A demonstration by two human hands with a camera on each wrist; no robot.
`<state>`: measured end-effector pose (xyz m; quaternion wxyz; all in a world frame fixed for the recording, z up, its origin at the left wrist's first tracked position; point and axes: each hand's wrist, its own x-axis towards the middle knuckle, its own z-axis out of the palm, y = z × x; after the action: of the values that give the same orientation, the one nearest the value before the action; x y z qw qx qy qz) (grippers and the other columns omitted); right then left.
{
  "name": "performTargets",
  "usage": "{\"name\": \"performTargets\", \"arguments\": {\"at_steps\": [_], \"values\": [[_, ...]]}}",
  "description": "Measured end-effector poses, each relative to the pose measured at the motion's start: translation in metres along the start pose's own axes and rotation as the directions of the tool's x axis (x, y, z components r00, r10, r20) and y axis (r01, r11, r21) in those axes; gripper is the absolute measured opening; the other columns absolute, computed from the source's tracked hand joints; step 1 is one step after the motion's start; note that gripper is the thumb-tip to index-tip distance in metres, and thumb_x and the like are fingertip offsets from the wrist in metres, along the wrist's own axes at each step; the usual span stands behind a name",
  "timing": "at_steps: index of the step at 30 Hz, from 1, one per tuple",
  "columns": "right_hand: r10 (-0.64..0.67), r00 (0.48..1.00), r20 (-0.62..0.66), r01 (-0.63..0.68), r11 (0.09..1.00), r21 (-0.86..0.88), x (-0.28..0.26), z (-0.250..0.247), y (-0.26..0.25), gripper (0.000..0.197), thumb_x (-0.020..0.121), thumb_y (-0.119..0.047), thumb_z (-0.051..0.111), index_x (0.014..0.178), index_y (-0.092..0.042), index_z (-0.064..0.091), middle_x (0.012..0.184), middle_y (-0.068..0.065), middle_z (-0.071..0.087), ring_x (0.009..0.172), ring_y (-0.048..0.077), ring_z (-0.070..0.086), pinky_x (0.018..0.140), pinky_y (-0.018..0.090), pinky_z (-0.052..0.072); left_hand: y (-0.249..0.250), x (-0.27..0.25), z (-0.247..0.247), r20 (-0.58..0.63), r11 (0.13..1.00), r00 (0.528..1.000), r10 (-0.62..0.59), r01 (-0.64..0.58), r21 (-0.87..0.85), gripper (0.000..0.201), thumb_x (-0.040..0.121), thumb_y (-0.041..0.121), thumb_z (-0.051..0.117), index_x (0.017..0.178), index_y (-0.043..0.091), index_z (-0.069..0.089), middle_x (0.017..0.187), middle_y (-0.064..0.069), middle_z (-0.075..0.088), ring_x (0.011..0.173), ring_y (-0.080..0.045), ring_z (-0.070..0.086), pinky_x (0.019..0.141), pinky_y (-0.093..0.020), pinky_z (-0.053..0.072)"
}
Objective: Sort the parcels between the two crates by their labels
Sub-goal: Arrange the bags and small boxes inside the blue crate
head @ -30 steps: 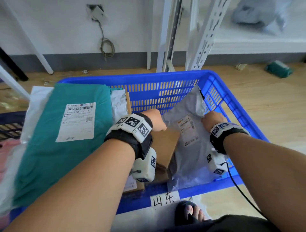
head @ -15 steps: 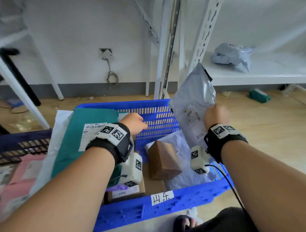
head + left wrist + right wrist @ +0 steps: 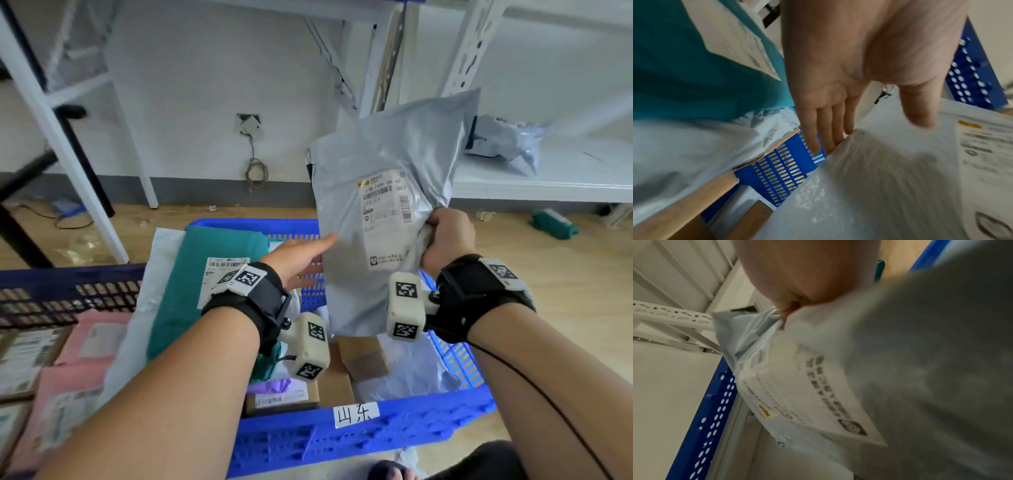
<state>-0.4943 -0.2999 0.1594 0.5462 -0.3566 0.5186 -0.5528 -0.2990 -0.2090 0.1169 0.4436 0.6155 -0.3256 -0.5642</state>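
A grey bag (image 3: 383,212) is held up above the blue crate (image 3: 342,442) in the tight grip of the right hand (image 3: 448,236), and its edge is touched by the flat, wide-open left hand (image 3: 298,257).

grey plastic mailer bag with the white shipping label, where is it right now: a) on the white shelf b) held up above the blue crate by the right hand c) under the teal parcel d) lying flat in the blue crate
b: the right hand grips the edge of the grey plastic mailer bag, holding it up above the blue crate, while the left hand reaches open-fingered to its other edge.
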Motion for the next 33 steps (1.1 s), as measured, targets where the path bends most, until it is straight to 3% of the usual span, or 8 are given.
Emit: {"name": "performTargets", "arguments": {"at_steps": [3,7,9,11,12,15,20,33], "values": [[0.036,0.999,0.031,-0.038,0.996,0.082,-0.001,0.007,0.002,0.020,0.057,-0.004,0.046,0.045,-0.019,0.041,0.047,-0.001,0.036,0.052,0.014,0.034,0.053,0.030,0.030,-0.001,-0.001,-0.009,-0.039,0.994,0.997,0.064,-0.067,-0.089,0.022,0.088,0.031,0.066,0.104,0.015,0.064,0.093,-0.002,0.068,0.084,-0.017,0.063,0.086,-0.030,0.046],[0.102,0.985,0.139,-0.121,0.983,0.140,0.005,0.009,0.005,0.019,0.077,-0.004,0.044,0.062,-0.015,0.048,0.059,0.004,0.048,0.056,0.020,0.050,0.062,0.027,0.045,0.008,-0.001,-0.019,-0.097,0.954,0.989,0.114,-0.136,-0.267,0.038,0.092,0.012,0.060,0.127,-0.001,0.055,0.119,-0.018,0.065,0.102,-0.030,0.064,0.089,-0.038,0.052],[0.127,0.966,0.224,-0.139,0.990,0.038,0.001,0.007,0.007,0.010,0.075,-0.018,0.058,0.074,-0.008,0.060,0.069,0.014,0.053,0.064,0.030,0.052,0.068,0.032,0.043,0.014,-0.003,-0.023,-0.158,0.943,0.978,0.138,-0.179,-0.281,0.036,0.094,0.010,0.059,0.127,0.000,0.052,0.123,-0.018,0.063,0.105,-0.030,0.063,0.090,-0.038,0.051],[0.191,0.937,0.292,-0.164,0.980,-0.114,0.006,0.001,0.012,0.063,0.056,-0.033,0.078,0.107,0.001,0.063,0.089,0.019,0.048,0.079,0.033,0.047,0.074,0.039,0.039,0.019,-0.008,-0.028,-0.200,0.942,0.968,0.154,-0.205,-0.267,0.033,0.094,0.011,0.059,0.125,0.003,0.053,0.120,-0.015,0.064,0.107,-0.029,0.063,0.089,-0.038,0.051],[0.183,0.923,0.339,-0.137,0.978,-0.157,0.006,-0.001,0.014,0.072,0.053,-0.035,0.081,0.114,-0.001,0.061,0.091,0.020,0.050,0.080,0.033,0.049,0.074,0.039,0.041,0.020,-0.010,-0.031,-0.213,0.942,0.964,0.159,-0.213,-0.260,0.033,0.094,0.011,0.059,0.125,0.004,0.053,0.120,-0.014,0.064,0.109,-0.029,0.062,0.089,-0.038,0.051],[0.113,0.891,0.440,0.003,0.967,-0.255,-0.001,-0.002,0.017,0.038,0.071,-0.019,0.075,0.106,-0.008,0.065,0.090,0.012,0.070,0.078,0.028,0.066,0.073,0.035,0.052,0.021,-0.013,-0.042,-0.232,0.936,0.960,0.158,-0.221,-0.276,0.037,0.093,0.014,0.060,0.128,0.006,0.054,0.120,-0.012,0.065,0.110,-0.028,0.063,0.096,-0.043,0.049],[0.079,0.881,0.467,0.064,0.957,-0.283,-0.003,0.001,0.019,0.025,0.081,0.002,0.067,0.105,-0.002,0.066,0.102,0.015,0.072,0.088,0.030,0.069,0.082,0.038,0.056,0.025,-0.018,-0.045,-0.257,0.931,0.950,0.179,-0.248,-0.269,0.037,0.093,0.014,0.061,0.128,0.006,0.055,0.120,-0.011,0.066,0.109,-0.026,0.064,0.098,-0.045,0.048],[0.104,0.889,0.446,0.054,0.943,-0.328,-0.010,0.030,0.036,0.030,0.080,0.000,0.069,0.110,0.001,0.063,0.103,0.016,0.071,0.087,0.029,0.068,0.076,0.036,0.055,0.030,-0.031,-0.072,-0.397,0.972,0.908,0.136,-0.200,-0.126,0.034,0.093,0.015,0.061,0.124,0.002,0.057,0.117,-0.016,0.065,0.108,-0.032,0.063,0.094,-0.045,0.050]]}}
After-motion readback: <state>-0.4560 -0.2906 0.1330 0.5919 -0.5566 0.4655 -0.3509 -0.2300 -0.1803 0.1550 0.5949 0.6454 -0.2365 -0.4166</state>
